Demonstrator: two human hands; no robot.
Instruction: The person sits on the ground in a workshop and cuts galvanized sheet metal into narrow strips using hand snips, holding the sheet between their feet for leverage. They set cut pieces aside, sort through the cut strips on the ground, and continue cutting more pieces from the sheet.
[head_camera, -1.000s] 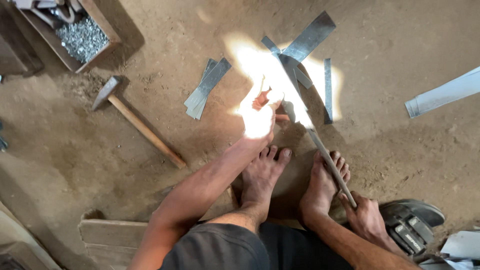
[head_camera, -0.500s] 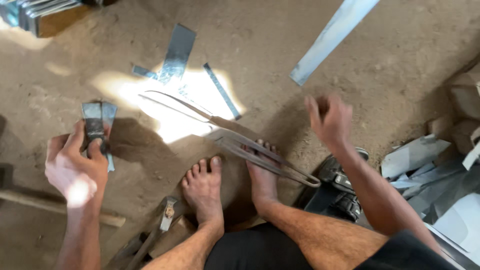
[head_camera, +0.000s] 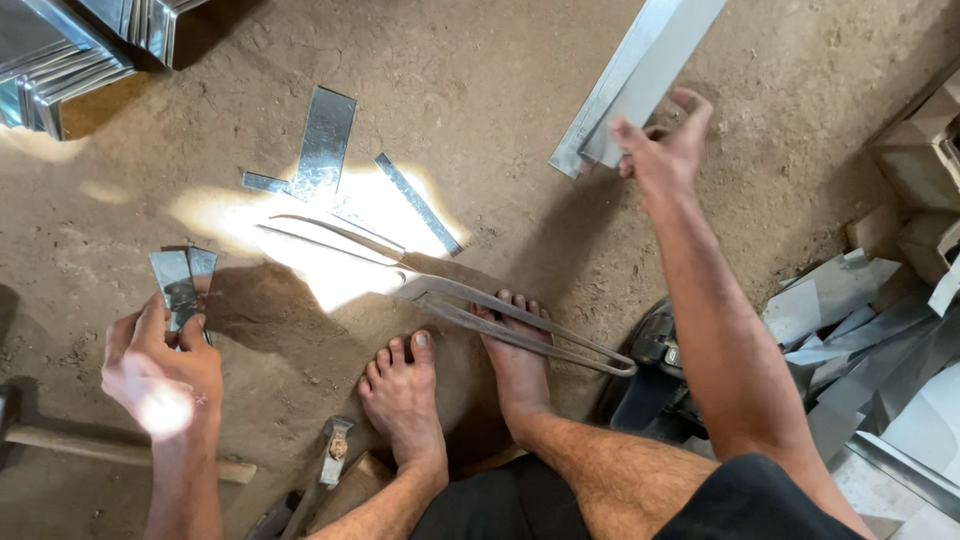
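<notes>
Left hand (head_camera: 160, 375), at the near left, is closed around a few short metal strips (head_camera: 182, 285), held upright above the dirt floor (head_camera: 480, 90). Right hand (head_camera: 665, 150), at the far right, is spread open, its fingertips just at the end of a long sheet-metal strip (head_camera: 640, 75) whose far end is cut off by the frame. Large tin snips (head_camera: 440, 290) lie between, their handles across the bare right foot (head_camera: 520, 370). Loose offcuts (head_camera: 325, 150) lie beyond. A hammer handle (head_camera: 110, 452) is partly hidden by the left arm. No labels can be made out.
</notes>
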